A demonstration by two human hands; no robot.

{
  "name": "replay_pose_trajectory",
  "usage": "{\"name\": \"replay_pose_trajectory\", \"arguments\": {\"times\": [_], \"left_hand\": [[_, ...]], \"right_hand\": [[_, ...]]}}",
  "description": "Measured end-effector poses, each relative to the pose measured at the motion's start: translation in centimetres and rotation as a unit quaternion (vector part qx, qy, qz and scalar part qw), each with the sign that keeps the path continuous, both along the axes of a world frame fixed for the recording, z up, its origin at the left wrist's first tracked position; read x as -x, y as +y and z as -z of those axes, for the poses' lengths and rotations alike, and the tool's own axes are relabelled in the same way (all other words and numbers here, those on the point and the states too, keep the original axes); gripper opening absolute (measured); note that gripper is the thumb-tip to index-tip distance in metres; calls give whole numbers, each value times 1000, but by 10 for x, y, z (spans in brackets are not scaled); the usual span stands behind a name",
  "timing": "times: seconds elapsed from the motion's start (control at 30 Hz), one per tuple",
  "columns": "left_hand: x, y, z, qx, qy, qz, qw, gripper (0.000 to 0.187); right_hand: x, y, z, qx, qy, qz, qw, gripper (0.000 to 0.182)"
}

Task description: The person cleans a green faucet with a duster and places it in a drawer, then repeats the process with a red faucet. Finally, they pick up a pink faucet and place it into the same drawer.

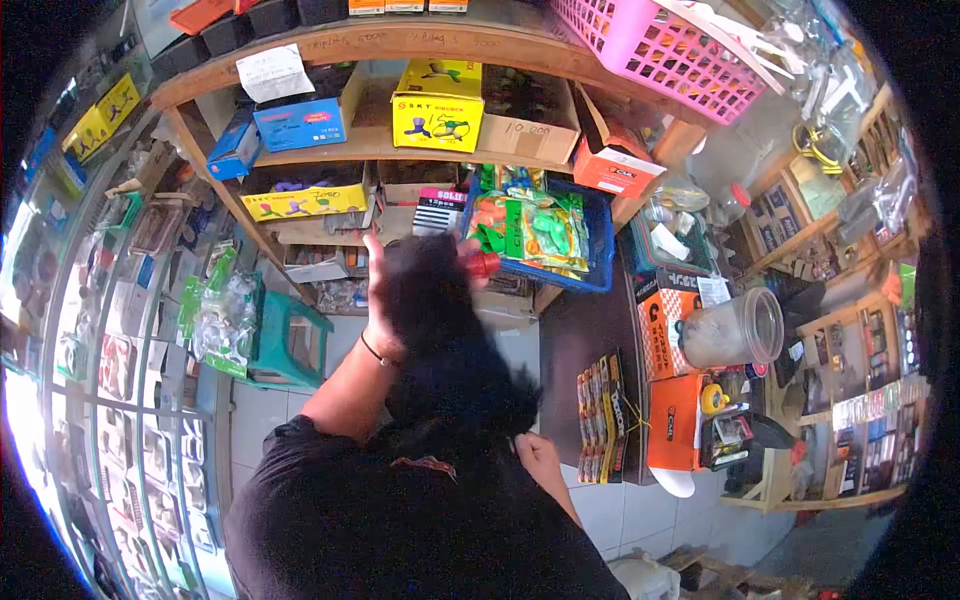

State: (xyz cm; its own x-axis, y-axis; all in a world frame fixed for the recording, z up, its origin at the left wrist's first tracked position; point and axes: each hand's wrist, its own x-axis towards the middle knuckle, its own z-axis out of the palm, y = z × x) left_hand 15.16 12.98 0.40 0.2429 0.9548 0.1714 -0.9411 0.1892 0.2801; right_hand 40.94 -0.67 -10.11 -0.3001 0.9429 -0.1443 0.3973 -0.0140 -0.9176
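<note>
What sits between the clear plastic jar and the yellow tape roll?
In the head view, an orange-and-black box stands between the clear plastic jar and the yellow tape roll, left of both.

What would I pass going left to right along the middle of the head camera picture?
Bagged goods → teal stool → left hand on a black furry thing → blue crate → clear plastic jar

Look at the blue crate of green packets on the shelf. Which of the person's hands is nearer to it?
The left. The left hand, raised with a black cloth, is just beside the blue crate. The right hand is low, near the person's chest, well below it.
</note>
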Motion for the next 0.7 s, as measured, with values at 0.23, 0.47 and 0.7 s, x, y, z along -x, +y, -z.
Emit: {"name": "replay_pose_trajectory", "arguments": {"times": [0.23, 0.47, 0.7], "left_hand": [[5, 3, -2, -43, 16, 3, 999, 104], [12, 6, 17, -150, -191, 153, 958, 103], [14, 11, 16, -71, -183, 161, 967, 103]], "right_hand": [[1, 1, 1, -20, -84, -27, 996, 30], [4, -1, -6, 2, -23, 22, 999, 32], [5, -3, 3, -10, -35, 24, 999, 34]]}}
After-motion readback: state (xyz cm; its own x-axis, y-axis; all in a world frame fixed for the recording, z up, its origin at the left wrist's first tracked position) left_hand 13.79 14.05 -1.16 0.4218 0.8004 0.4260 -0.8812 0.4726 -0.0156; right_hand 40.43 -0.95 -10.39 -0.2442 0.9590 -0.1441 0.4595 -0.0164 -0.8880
